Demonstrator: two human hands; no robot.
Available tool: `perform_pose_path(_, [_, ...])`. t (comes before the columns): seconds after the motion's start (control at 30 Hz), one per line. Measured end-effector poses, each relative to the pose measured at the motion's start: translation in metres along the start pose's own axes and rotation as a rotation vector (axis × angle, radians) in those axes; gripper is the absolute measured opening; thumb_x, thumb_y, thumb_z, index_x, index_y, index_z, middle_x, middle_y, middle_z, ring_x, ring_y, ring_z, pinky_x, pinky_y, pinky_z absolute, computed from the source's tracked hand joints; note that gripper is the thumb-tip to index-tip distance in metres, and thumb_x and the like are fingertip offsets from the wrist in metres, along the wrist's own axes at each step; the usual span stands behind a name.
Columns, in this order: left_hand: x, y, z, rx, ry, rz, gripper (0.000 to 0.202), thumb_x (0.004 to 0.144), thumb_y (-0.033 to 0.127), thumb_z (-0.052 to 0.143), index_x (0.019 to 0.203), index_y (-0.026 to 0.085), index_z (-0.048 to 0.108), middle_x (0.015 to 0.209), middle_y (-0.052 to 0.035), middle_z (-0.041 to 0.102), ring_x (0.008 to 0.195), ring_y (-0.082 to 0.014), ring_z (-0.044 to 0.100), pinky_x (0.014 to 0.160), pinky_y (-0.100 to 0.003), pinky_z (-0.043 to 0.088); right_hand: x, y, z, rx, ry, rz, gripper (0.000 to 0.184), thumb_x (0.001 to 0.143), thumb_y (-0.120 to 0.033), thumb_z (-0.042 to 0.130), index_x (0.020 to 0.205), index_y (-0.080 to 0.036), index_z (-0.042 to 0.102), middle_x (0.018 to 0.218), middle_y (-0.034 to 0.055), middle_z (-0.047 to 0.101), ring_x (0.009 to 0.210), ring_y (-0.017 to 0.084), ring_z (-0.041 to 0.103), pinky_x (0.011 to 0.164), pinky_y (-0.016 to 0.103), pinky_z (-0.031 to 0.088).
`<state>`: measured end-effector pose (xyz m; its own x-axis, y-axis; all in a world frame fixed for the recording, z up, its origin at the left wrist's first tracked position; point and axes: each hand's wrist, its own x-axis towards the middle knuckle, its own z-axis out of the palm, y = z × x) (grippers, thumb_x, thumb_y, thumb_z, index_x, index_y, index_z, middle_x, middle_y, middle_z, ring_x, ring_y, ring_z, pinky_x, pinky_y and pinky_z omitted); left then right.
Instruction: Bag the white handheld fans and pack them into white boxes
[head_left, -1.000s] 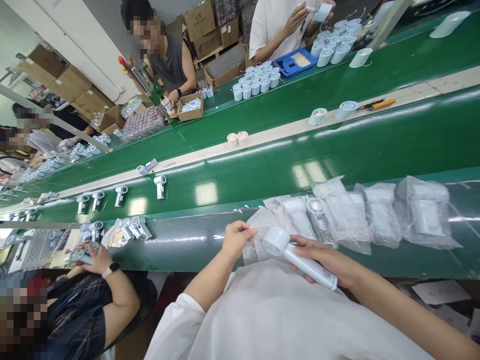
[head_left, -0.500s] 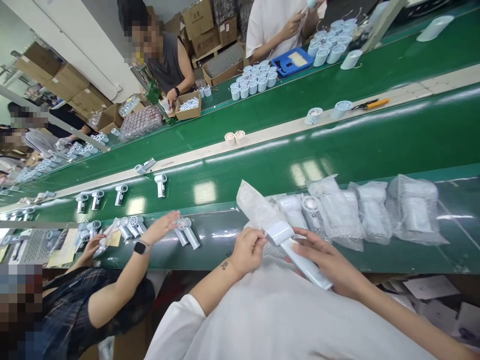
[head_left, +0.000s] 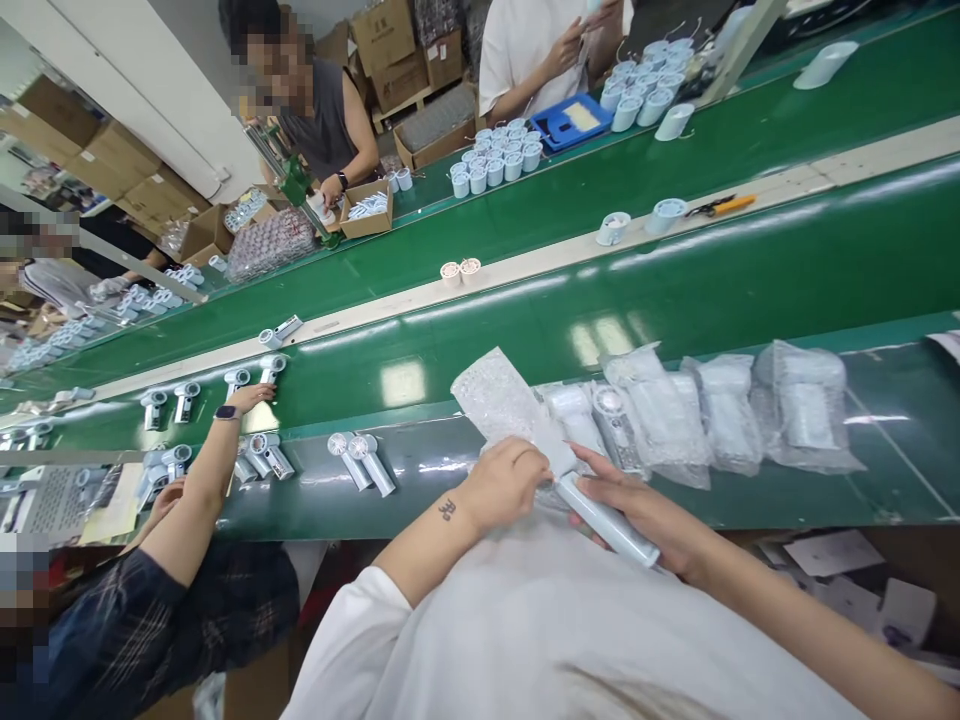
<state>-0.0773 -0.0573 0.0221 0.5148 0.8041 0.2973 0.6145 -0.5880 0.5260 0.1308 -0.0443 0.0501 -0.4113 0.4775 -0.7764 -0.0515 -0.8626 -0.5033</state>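
The person's right hand is half closed, thumb and fingers wrapped around the handle of a light-blue plastic handheld fan with a round head, held tilted above the near edge of a dark green tabletop. The left hand has its fingers curled closed on a translucent bubble-wrap bag, right at the fan's head; how far the head sits inside is hidden by the fingers. The bag stretches beyond the knuckles toward the tabletop's far edge. Just beside it, a row of fans in clear bubble wrap runs toward the tabletop's right side, and one among them shows its round grille. Left of the hands, two light-blue fans lie side by side. Farther left, a co-worker's hand with a dark watch touches a fan on the glossy green belt past the tabletop's far edge. On the pale strip along the belt's far edge stand two small cream cylinders and two light-blue ones, beside orange-handled pliers. Across the line, short light-blue cylinders cluster near a blue tray.
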Motion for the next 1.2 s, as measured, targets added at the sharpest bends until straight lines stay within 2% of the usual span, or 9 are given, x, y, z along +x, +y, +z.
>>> perform_pose_path(0.2, [-0.022,-0.004,0.03,0.192,0.147,-0.203,0.014,0.09,0.016,0.042,0.091,0.016,0.056,0.082,-0.0086,0.064,0.08,-0.0201,0.063,0.073,-0.034,0.056,0.013,0.014,0.009,0.045,0.215,-0.112,0.054,0.068,-0.039,0.081,0.111,-0.03,0.049,0.098,0.0022,0.064,0.078,0.027,0.071,0.047,0.033,0.057])
perform_pose_path(0.37, [-0.022,0.0,0.043,0.058,0.028,-0.06,0.013,0.088,0.018,0.046,0.096,0.016,0.056,0.091,-0.0104,0.065,0.09,-0.0212,0.064,0.082,-0.035,0.056,0.017,0.016,0.002,0.049,0.141,-0.1,0.067,0.067,-0.032,0.083,0.122,-0.034,0.044,0.109,0.0033,0.066,0.075,0.024,0.07,0.044,0.033,0.057])
perform_pose_path(0.43, [-0.02,0.002,0.042,0.015,-0.032,-0.144,0.014,0.088,0.018,0.046,0.098,0.016,0.055,0.091,-0.0105,0.064,0.09,-0.0217,0.064,0.083,-0.037,0.056,0.017,0.014,0.0,0.074,0.116,-0.083,0.068,0.068,-0.026,0.082,0.125,-0.034,0.045,0.1,0.0027,0.068,0.073,0.024,0.07,0.044,0.033,0.057])
perform_pose_path(0.5, [-0.017,0.004,0.04,-0.005,-0.069,-0.247,0.014,0.087,0.017,0.046,0.097,0.016,0.055,0.089,-0.01,0.064,0.086,-0.0223,0.065,0.079,-0.038,0.057,0.018,0.013,0.002,0.128,0.171,-0.068,0.056,0.071,-0.02,0.078,0.119,-0.029,0.051,0.089,0.0023,0.069,0.07,0.023,0.069,0.047,0.034,0.058])
perform_pose_path(0.67, [-0.004,0.012,0.025,-0.164,-0.101,-0.339,0.021,0.082,0.015,0.051,0.102,0.017,0.057,0.092,-0.0079,0.066,0.088,-0.0209,0.064,0.084,-0.037,0.054,0.02,0.017,0.01,0.341,0.236,-0.05,0.018,0.079,-0.016,0.07,0.082,-0.021,0.053,0.064,-0.0021,0.063,0.056,0.014,0.063,0.052,0.024,0.055])
perform_pose_path(0.83, [0.001,0.015,0.009,-0.481,-0.017,-0.623,0.028,0.076,0.009,0.052,0.102,0.018,0.059,0.079,0.0005,0.063,0.069,-0.0116,0.059,0.067,-0.023,0.05,0.011,0.016,0.005,0.295,0.156,0.001,0.019,0.079,-0.017,0.071,0.08,-0.022,0.054,0.062,-0.0046,0.06,0.052,0.011,0.058,0.049,0.022,0.052])
perform_pose_path(0.97, [0.001,0.016,0.005,-0.576,-0.044,-0.569,0.028,0.073,0.007,0.052,0.098,0.017,0.059,0.073,0.0029,0.058,0.065,-0.0102,0.054,0.063,-0.022,0.045,0.013,0.017,0.007,0.278,0.079,0.081,0.029,0.075,-0.016,0.073,0.099,-0.023,0.057,0.077,-0.0017,0.067,0.06,0.013,0.063,0.059,0.025,0.054])
perform_pose_path(1.07, [0.003,0.018,0.004,-0.57,-0.061,-0.549,0.027,0.073,0.006,0.051,0.097,0.017,0.058,0.072,0.0039,0.056,0.064,-0.01,0.052,0.062,-0.021,0.043,0.02,0.021,0.012,0.113,0.086,0.037,0.014,0.076,-0.023,0.071,0.082,-0.019,0.058,0.064,-0.0025,0.061,0.053,0.011,0.057,0.056,0.024,0.05])
perform_pose_path(1.2, [0.002,0.022,-0.001,-0.534,-0.044,-0.626,0.029,0.07,0.004,0.051,0.095,0.019,0.057,0.068,0.0059,0.053,0.061,-0.0093,0.049,0.06,-0.021,0.041,0.009,0.014,0.008,-0.123,0.154,-0.153,0.023,0.074,-0.033,0.073,0.066,-0.019,0.058,0.052,-0.0058,0.051,0.049,0.01,0.045,0.048,0.021,0.038])
